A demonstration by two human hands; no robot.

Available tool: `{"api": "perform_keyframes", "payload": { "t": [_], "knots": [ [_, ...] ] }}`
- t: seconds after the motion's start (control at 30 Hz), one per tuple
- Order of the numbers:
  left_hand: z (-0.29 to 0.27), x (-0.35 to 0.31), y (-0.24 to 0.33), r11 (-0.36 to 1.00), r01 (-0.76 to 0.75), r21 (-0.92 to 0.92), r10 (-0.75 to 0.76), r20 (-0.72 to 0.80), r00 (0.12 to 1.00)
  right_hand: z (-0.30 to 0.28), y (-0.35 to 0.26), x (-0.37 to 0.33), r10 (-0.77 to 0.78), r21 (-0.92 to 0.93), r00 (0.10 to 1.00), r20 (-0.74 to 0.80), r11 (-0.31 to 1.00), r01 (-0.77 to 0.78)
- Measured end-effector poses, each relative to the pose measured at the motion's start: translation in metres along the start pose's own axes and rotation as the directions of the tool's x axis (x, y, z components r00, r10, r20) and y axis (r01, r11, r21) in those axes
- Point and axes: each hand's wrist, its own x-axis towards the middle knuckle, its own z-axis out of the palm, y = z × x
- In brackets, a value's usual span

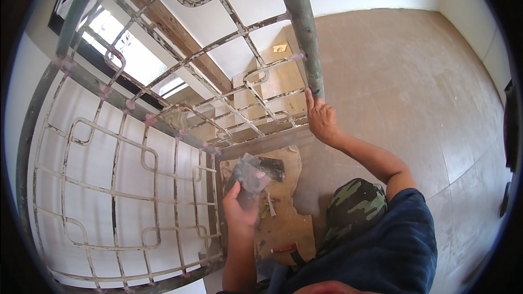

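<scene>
My left hand grips a thin grey flat piece with a dab of pinkish paste on it; its outline is partly smeared. My right hand reaches to the thick greenish pipe, index finger stretched out and touching the pipe where a thin bar meets it. The other fingers curl loosely beside the pipe, and I see no tool in them. The pipe borders a metal grille of bars with flaking off-white paint. Pinkish paste sits on several joints along another pipe.
A second grille panel stands at the left. Below lies worn brown board, carrying a dark sheet, a scrap strip and a red item. My camouflage-covered knee is close by. Tiled floor spreads to the right.
</scene>
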Motion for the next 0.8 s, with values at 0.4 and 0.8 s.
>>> {"api": "perform_keyframes", "payload": {
  "t": [0.4, 0.8],
  "knots": [
    [-0.004, 0.001, 0.001, 1.000, 0.016, -0.012, -0.015, 0.044, 0.999, -0.030, 0.008, 0.017, -0.057, -0.040, 0.953, 0.299, 0.997, 0.072],
    [-0.005, 0.007, -0.007, 0.999, 0.050, 0.002, -0.050, 0.008, 0.999, -0.055, 0.012, 0.044, -0.070, 0.610, 0.917, 0.393, 0.766, -0.203]
  ]
}}
